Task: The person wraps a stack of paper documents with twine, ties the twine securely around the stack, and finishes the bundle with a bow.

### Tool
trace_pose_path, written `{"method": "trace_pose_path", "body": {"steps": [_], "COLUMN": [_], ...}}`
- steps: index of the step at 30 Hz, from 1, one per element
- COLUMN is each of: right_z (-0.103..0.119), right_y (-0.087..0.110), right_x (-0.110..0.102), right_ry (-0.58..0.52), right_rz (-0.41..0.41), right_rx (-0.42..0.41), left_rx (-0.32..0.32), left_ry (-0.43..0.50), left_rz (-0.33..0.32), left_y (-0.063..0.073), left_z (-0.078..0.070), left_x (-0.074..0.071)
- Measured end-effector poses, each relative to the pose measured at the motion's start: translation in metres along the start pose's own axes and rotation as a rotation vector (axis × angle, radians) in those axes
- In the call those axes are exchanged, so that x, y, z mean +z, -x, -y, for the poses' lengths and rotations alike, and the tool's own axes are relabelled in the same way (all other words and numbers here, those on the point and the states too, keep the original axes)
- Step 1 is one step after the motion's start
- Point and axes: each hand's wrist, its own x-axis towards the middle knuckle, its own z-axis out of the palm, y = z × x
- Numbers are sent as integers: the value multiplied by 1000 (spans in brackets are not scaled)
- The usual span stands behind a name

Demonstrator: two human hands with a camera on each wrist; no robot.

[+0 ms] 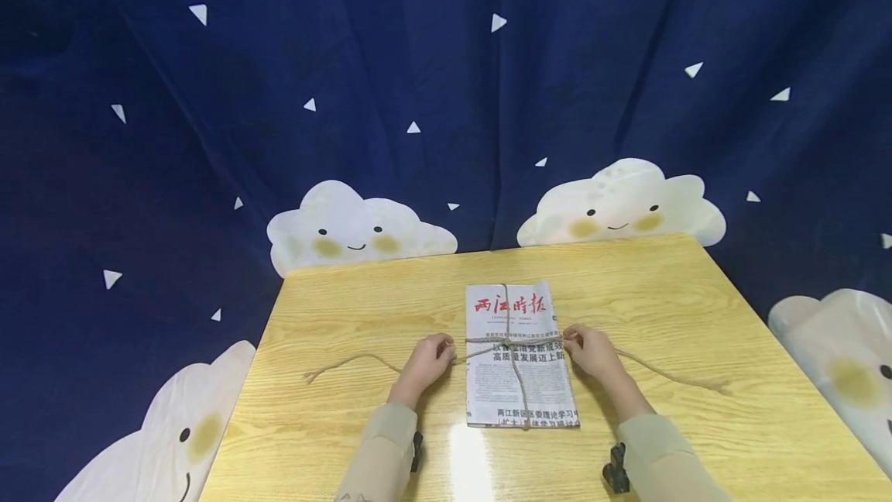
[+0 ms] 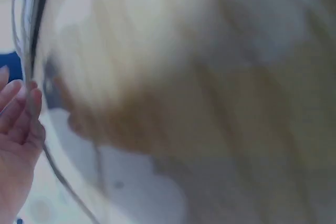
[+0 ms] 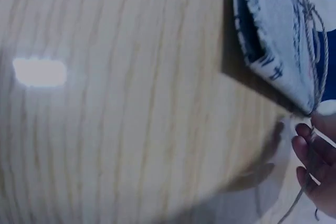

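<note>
A folded newspaper bundle (image 1: 491,390) with a red masthead lies on the wooden table. Thin brown twine (image 1: 506,342) runs over it lengthwise and crosswise, crossing near its middle. At the bundle's left edge, my left hand (image 1: 427,362) pinches one length of twine, whose loose end (image 1: 341,363) trails left over the table. My right hand (image 1: 594,351) pinches the other length beside the right edge, and its tail (image 1: 669,376) stretches right. In the left wrist view the twine (image 2: 58,174) passes across the fingers. The right wrist view shows the newspaper's folded corner (image 3: 270,69) close to my right fingertips.
The wooden table (image 1: 376,300) extends around the bundle on all sides. Behind it hangs a dark blue curtain (image 1: 418,60) printed with white triangles and smiling clouds. Light glares off the table's front part. A dark wrist device (image 1: 616,469) sits at the right sleeve.
</note>
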Motion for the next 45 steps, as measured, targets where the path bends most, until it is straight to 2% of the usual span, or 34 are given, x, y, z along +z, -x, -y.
{"method": "trace_pose_path", "body": {"steps": [2, 4, 6, 8, 10, 13, 16, 19, 21, 28, 34, 37, 45], "right_z": [5, 10, 13, 15, 16, 17, 17, 18, 18, 18, 23, 27, 23], "right_y": [-1, -1, 0, 2, 3, 6, 7, 7, 5, 0, -3, -4, -6], "right_x": [0, 1, 3, 4, 6, 9, 12, 16, 18, 24, 27, 29, 41], "right_ry": [-15, -20, -13, -2, 20, 12, 6, -1, 5, 27, 40, 16, -115], "right_rz": [34, 65, 77, 76, 64, 55, 61, 71, 70, 43, 41, 58, 51], "right_rx": [-33, -62, -92, -127, -166, -172, -141, -106, -98, -138, -171, -180, -148], "left_rx": [2, 3, 3, 19, 42, 123, 213, 257, 262, 169, 186, 165, 97], "left_ry": [30, 20, -31, -124, -214, -330, -393, -422, -435, -498, -599, -585, -296], "left_rz": [61, 108, 138, 139, 123, 76, 32, 8, -2, -39, -122, -141, -152], "left_y": [-4, -7, -10, -13, -15, -17, -18, -17, -15, -9, -2, 0, -7], "left_z": [-8, -15, -21, -26, -29, -32, -33, -31, -30, -33, -32, -31, -28], "left_x": [4, 7, 11, 15, 17, 21, 26, 31, 33, 34, 31, 31, 32]}}
